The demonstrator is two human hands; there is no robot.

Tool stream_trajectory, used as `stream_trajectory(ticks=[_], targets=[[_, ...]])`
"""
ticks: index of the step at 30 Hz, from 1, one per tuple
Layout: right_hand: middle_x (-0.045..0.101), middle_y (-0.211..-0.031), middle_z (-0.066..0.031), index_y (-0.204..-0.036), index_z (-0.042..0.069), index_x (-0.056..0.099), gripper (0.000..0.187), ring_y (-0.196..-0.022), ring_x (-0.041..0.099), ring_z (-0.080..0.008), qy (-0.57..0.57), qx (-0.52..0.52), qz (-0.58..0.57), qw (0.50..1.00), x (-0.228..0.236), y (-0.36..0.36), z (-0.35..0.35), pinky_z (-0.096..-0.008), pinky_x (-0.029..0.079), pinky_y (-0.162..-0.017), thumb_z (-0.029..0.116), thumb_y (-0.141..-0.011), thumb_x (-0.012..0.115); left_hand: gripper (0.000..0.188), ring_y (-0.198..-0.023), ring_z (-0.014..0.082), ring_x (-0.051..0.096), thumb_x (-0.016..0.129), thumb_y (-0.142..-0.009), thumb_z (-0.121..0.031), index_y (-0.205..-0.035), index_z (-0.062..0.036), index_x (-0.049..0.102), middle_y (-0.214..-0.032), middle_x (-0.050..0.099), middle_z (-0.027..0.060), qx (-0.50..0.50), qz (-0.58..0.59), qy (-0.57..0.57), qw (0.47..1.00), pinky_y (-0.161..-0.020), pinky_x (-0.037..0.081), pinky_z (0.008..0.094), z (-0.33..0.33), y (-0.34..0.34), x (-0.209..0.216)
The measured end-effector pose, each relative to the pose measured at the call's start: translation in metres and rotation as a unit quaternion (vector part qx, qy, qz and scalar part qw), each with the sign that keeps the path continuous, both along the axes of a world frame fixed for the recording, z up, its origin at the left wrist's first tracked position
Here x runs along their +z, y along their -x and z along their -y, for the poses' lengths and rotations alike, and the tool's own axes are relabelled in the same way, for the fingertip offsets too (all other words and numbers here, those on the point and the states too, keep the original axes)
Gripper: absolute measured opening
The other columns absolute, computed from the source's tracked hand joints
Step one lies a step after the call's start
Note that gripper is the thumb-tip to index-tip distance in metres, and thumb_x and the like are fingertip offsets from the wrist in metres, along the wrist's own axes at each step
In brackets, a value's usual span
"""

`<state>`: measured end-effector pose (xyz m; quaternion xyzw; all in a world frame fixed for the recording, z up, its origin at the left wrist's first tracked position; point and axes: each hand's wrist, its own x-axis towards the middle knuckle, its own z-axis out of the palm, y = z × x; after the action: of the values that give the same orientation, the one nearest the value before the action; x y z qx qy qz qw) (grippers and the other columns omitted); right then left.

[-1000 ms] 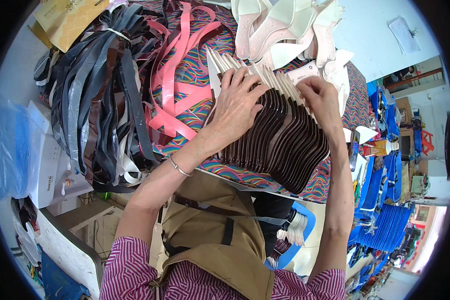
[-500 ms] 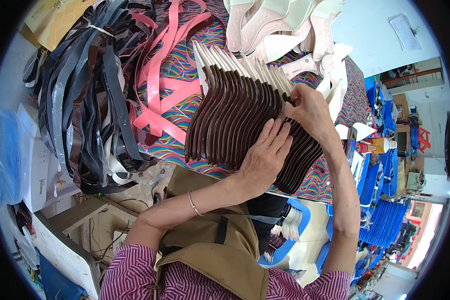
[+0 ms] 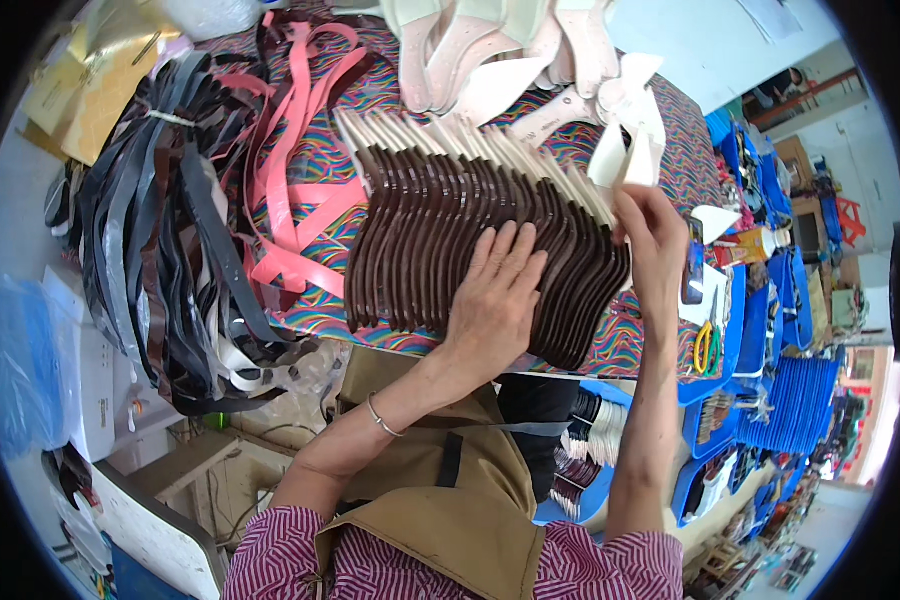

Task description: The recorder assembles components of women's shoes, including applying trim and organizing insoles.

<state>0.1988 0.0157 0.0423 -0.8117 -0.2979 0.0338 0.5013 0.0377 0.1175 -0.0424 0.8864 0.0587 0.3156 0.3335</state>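
A tightly packed row of curved, shoe-insole-shaped pieces (image 3: pixel 410 250) stands on edge on the patterned tabletop. Their lower parts are glossy dark brown, and their far ends are off-white. Across the middle of the row lies my left hand (image 3: pixel 495 290), palm down with fingers stretched out. At the row's right end is my right hand (image 3: pixel 652 235), its fingers bent together against the outermost pieces. What its fingertips pinch, if anything, is hidden.
Pink strips (image 3: pixel 305 190) and a tied bundle of dark strips (image 3: pixel 160 230) lie to the left. Behind the row are pale insole-shaped pieces (image 3: pixel 530 85). Scissors (image 3: pixel 707 345) rest at the right, near blue bins (image 3: pixel 795 300). Below the table edge stands a blue tray (image 3: pixel 600 490) holding similar pieces.
My right hand has moved from partway along the row to its right end. My left hand has slid slightly left on the brown pieces. The view has shifted a little.
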Motion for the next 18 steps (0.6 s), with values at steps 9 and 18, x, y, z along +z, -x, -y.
stream_trajectory(ticks=[9, 18], targets=[[0.056, -0.099, -0.0199, -0.129, -0.007, 0.051, 0.042, -0.083, 0.057, -0.0304, 0.083, -0.170, 0.024, 0.982, -0.069, 0.064, 0.073, -0.0393, 0.046, -0.074, 0.010, -0.092, 0.061, 0.047, -0.133, 0.0426, 0.042, 0.065, -0.077, 0.003, -0.123, 0.0044, 0.056, -0.142, 0.047, 0.0233, 0.003, 0.017, -0.005, 1.000, -0.113, 0.031, 0.0509, 0.004, -0.004, 0.007], [0.053, -0.113, -0.0245, -0.131, -0.007, 0.050, 0.041, -0.105, 0.051, -0.0367, -0.046, -0.168, -0.006, 0.985, -0.091, 0.068, 0.066, -0.0425, 0.040, -0.092, 0.008, -0.093, 0.058, 0.048, -0.135, 0.0411, 0.040, 0.061, -0.079, 0.004, -0.127, 0.0005, 0.057, -0.142, 0.048, 0.0229, 0.006, -0.011, -0.061, 0.998, -0.115, 0.027, 0.0503, 0.012, -0.005, 0.011]])
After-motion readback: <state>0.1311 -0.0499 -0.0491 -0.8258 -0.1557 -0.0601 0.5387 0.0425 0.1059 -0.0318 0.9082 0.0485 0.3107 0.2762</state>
